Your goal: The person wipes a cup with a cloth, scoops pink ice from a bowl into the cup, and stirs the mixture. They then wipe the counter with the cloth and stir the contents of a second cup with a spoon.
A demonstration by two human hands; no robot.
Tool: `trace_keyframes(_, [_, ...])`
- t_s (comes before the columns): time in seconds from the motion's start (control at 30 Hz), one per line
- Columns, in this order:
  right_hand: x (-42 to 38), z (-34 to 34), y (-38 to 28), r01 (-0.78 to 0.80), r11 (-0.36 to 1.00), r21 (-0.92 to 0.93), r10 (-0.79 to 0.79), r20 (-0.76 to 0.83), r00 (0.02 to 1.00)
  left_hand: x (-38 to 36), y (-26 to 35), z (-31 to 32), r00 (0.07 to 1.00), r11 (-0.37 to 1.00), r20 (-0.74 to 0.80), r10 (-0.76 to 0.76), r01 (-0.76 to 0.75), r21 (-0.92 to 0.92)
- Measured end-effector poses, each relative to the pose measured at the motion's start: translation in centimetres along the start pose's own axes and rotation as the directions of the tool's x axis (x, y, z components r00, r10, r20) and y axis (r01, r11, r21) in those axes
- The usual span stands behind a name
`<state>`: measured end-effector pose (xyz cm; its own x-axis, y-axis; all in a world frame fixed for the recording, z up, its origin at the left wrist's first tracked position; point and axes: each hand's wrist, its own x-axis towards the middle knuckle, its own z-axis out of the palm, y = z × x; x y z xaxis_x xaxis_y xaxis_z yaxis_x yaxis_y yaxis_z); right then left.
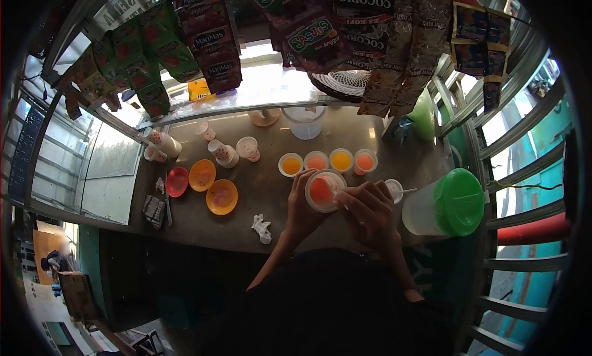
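My left hand (302,202) is wrapped around a plastic cup (321,191) of pinkish-orange drink, held above the table's front part. My right hand (370,211) is closed in a pinch at the cup's right rim, on what looks like a thin, pale spoon (333,184) dipping into the drink; the fingers hide most of it. Just beyond stands a row of filled cups: a yellow-orange drink (291,165), a pinkish one (316,161), another yellow-orange one (341,160) and a pink-orange one (365,162). Right of my right hand is a small white container (393,190) with a pale handle sticking out.
A green-lidded jug (459,202) stands at the right. Orange plates (222,197), a red plate (176,181) and stacked paper cups (223,154) occupy the left. A crumpled white bag (261,228) lies near the front edge. A clear bucket (304,123) is behind; drink sachets (213,41) hang above.
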<state>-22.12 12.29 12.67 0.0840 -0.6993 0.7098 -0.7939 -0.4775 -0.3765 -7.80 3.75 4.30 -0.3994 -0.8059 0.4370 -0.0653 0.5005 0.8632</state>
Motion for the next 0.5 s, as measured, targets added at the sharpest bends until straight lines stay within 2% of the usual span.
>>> trace_keyframes(0.1, [-0.15, -0.02, 0.09, -0.042, 0.997, -0.059, 0.041, -0.020, 0.999, 0.03, 0.10, 0.11, 1.000, 0.999, -0.007, 0.027, -0.026, 0.043])
trace_keyframes(0.17, [-0.27, 0.08, -0.06, -0.016, 0.995, 0.097, 0.014, 0.026, 1.000, -0.02, 0.29, 0.10, 1.000, 1.000, 0.009, 0.005, -0.005, 0.010])
trace_keyframes(0.27, [-0.05, 0.18, 0.29, -0.009, 1.000, -0.007, 0.009, -0.014, 1.000, 0.06, 0.56, 0.06, 1.000, 0.999, 0.000, 0.022, -0.022, 0.037])
trace_keyframes(0.4, [0.00, 0.12, 0.33, -0.040, 0.999, 0.019, 0.041, -0.036, 0.998, -0.09, 0.39, 0.11, 0.999, 0.998, -0.007, 0.037, -0.036, 0.041])
trace_keyframes(0.47, [0.09, 0.21, 0.04, -0.004, 0.991, 0.134, -0.001, 0.031, 1.000, -0.25, 0.28, 0.18, 0.999, 0.999, -0.008, 0.031, -0.031, 0.024])
trace_keyframes(0.5, [0.17, 0.26, 0.14, -0.003, 0.991, 0.135, -0.001, 0.033, 0.999, -0.23, 0.35, 0.17, 1.000, 0.999, -0.009, 0.030, -0.030, 0.024])
